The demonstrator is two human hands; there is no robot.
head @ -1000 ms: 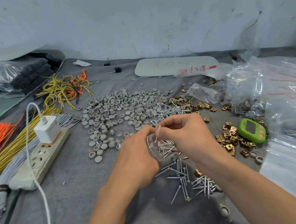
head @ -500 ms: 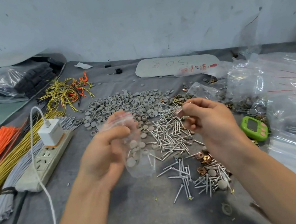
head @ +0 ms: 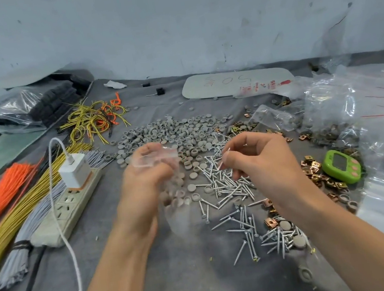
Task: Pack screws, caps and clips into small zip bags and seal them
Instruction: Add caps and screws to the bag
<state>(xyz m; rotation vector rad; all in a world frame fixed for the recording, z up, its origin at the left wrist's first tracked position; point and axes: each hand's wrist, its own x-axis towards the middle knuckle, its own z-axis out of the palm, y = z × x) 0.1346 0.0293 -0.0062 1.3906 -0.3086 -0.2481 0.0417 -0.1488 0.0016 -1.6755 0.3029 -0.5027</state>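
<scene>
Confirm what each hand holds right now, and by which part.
The left hand grips the small zip bag near its top; the right hand is curled; its hold cannot be told.

zip bag (head: 157, 156) motion-blurred, its contents indistinct

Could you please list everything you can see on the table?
caps: many, grey, heap at centre
screws: many, silver, near side of the caps
clips: many, brass, right of the screws
small zip bag: one, clear, in the left hand
small device: one, green, among the clips
power strip: one, off-white, left
charger: one, white, in the power strip
wire bundles: several, orange, yellow, grey, far left
loose wires: tangle, yellow and orange, back left
board: one, white, red writing, back
large bags: several, clear, right
left hand: one, grips the small zip bag
right hand: one, fingers curled, above the screws
</scene>
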